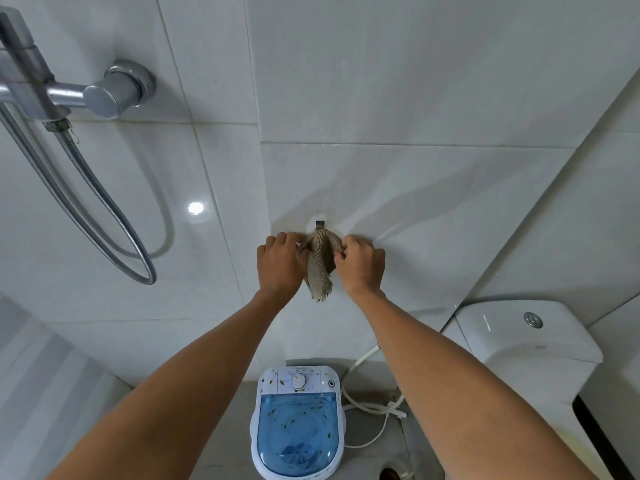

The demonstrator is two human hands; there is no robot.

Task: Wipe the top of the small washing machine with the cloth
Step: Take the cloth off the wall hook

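The cloth (320, 261) is draped over a wall hook (319, 224), its long axis running down the tiles, the frayed end pointing toward the floor. It is pinched at its upper fold by the left hand (280, 264) and the right hand (362, 264), fingers curled closed on the fabric. Below, the small washing machine (298, 422) stands on the floor, dial end toward the wall; through its blue lid a blue shape is seen, but not clearly.
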